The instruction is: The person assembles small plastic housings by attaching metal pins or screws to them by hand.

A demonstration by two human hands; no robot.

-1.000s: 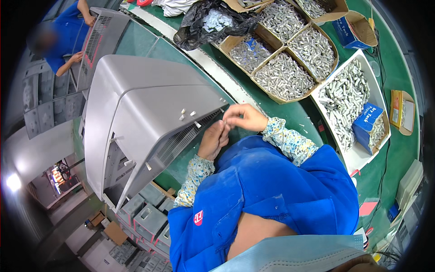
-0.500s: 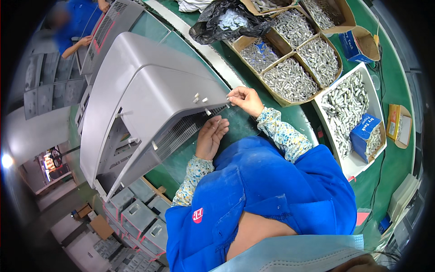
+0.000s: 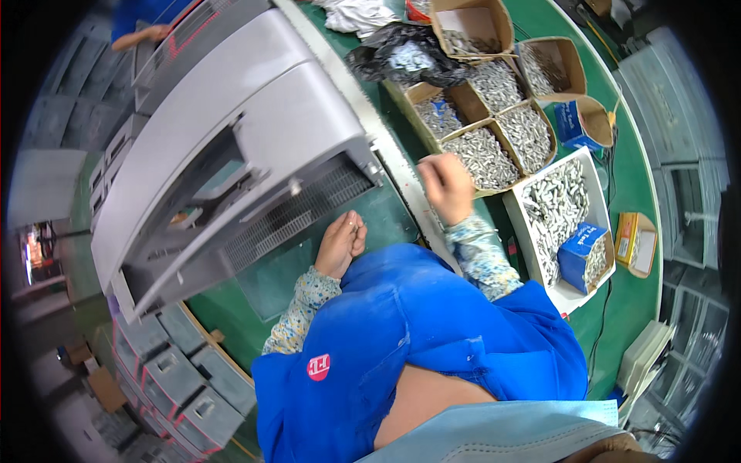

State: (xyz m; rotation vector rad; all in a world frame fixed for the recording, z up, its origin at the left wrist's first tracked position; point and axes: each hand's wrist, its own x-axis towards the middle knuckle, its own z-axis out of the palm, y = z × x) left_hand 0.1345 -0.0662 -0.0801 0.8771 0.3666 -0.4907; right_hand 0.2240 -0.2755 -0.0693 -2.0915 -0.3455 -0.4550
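Observation:
A large grey plastic housing (image 3: 305, 104) lies tilted on the left, its open side with a slotted grille (image 3: 297, 208) turned toward me. Just past its near edge is my left hand (image 3: 340, 245), palm up with fingers curled in; a tiny piece seems to show between the fingertips, too small to name. My right hand (image 3: 449, 189) is above the pale table rail, between the housing and the cartons of small parts. Its fingers are bent together and blurred, hiding whatever they may hold. A short pale peg (image 3: 294, 186) stands out at the housing's inner edge.
A divided carton (image 3: 446, 140) holds many small metallic pieces. To its right are a white bin (image 3: 515, 212) of larger silvery pieces and a blue box (image 3: 583, 255) inside it. A black plastic bag (image 3: 370, 62) lies behind. Another person's hand (image 3: 158, 32) shows at upper left.
My right hand has moved away from the housing's corner toward the cartons. My left hand's fingers have curled in. The view has shifted, and pale pegs at the housing's corner no longer show.

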